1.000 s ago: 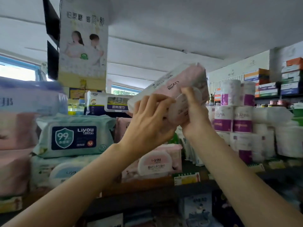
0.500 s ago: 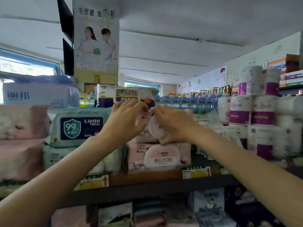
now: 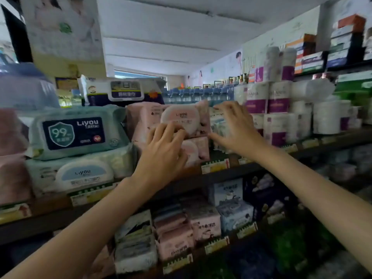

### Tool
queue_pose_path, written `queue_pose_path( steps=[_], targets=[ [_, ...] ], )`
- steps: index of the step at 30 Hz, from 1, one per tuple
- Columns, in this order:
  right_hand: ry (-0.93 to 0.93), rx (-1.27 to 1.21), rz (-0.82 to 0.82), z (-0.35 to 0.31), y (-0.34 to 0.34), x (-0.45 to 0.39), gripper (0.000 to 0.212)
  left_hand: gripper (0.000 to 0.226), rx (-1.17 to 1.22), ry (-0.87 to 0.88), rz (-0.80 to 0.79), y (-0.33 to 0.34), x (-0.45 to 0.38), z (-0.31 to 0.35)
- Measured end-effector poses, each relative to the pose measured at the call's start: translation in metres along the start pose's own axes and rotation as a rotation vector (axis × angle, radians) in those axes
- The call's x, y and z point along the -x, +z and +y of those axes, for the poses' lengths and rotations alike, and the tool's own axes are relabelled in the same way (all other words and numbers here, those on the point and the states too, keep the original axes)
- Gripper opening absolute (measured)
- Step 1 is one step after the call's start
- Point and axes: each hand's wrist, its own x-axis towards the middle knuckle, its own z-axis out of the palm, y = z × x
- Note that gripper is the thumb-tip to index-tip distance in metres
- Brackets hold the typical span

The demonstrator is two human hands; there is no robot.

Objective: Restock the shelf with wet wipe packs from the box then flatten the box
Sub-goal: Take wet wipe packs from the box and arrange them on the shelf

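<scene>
both arms raised to shelf (image 3: pixel 201 179) | left hand (image 3: pixel 161 156): fingers spread, tips touching lower edge of top pink wipe pack (image 3: pixel 171 119) | right hand (image 3: pixel 235 127): open wide, thumb at pack's right end | pack stacked on another pink pack (image 3: pixel 195 150), right of teal pack (image 3: pixel 76 131)

"liyou", "99" on teal pack (image 3: pixel 76 132)

Head view, close, facing shelf (image 3: pixel 201 178)
</scene>
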Motion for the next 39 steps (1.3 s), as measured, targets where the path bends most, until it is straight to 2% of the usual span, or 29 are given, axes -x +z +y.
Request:
queue_pose_path(
  steps=[2,6,9,13,15,16,18,19,20,22,24,28,29,31,34,37,39],
  targets=[
    [0.158,0.052,-0.045,0.022,-0.010,0.043,0.057,0.032,0.115,0.036,-0.073,0.021,0.009,0.036],
    [0.507,0.245,-0.416,0.069,-0.042,0.162,0.052,0.028,0.390,0.172,-0.272,0.059,0.026,0.143],
    [0.794,0.111,-0.655,0.106,-0.087,0.270,0.039,0.027,0.589,0.347,-0.386,0.075,0.039,0.240],
    [1.208,0.076,-0.771,0.134,-0.154,0.427,0.026,0.035,0.741,0.622,-0.515,0.087,0.075,0.370],
    [1.518,0.005,-0.723,0.148,-0.185,0.512,0.023,0.037,0.771,0.789,-0.564,0.091,0.102,0.434],
    [1.683,-0.112,-0.638,0.151,-0.203,0.550,0.028,0.037,0.779,0.859,-0.578,0.093,0.116,0.465],
    [1.857,-0.185,-0.515,0.154,-0.232,0.619,0.052,0.037,0.813,0.974,-0.628,0.099,0.140,0.526],
    [1.915,-0.185,-0.496,0.153,-0.244,0.649,0.049,0.037,0.844,1.015,-0.645,0.101,0.151,0.557],
    [1.998,-0.156,-0.436,0.150,-0.252,0.675,0.037,0.035,0.861,1.051,-0.685,0.102,0.162,0.589],
    [2.072,-0.095,-0.373,0.146,-0.265,0.724,0.026,0.029,0.896,1.086,-0.759,0.106,0.181,0.652],
    [2.165,-0.213,-0.387,0.146,-0.270,0.782,0.027,0.029,0.909,1.124,-0.869,0.109,0.205,0.708],
    [2.328,-0.112,-0.441,0.154,-0.258,0.888,0.028,0.030,0.857,1.261,-1.013,0.113,0.252,0.792],
    [2.304,-0.084,-0.497,0.155,-0.252,0.910,0.026,0.031,0.842,1.287,-1.043,0.118,0.264,0.807],
    [2.304,-0.084,-0.583,0.161,-0.230,0.954,0.024,0.034,0.862,1.255,-1.075,0.132,0.288,0.835],
    [2.396,-0.199,-0.396,0.184,-0.197,1.006,0.037,0.039,0.931,1.055,-1.153,0.156,0.316,0.871],
    [2.438,-0.162,-0.285,0.211,-0.165,1.047,0.045,0.036,1.067,1.025,-1.152,0.174,0.339,0.900],
    [2.487,-0.128,-0.237,0.225,-0.143,1.073,0.064,0.029,1.124,1.016,-1.225,0.181,0.353,0.915]
  ],
)
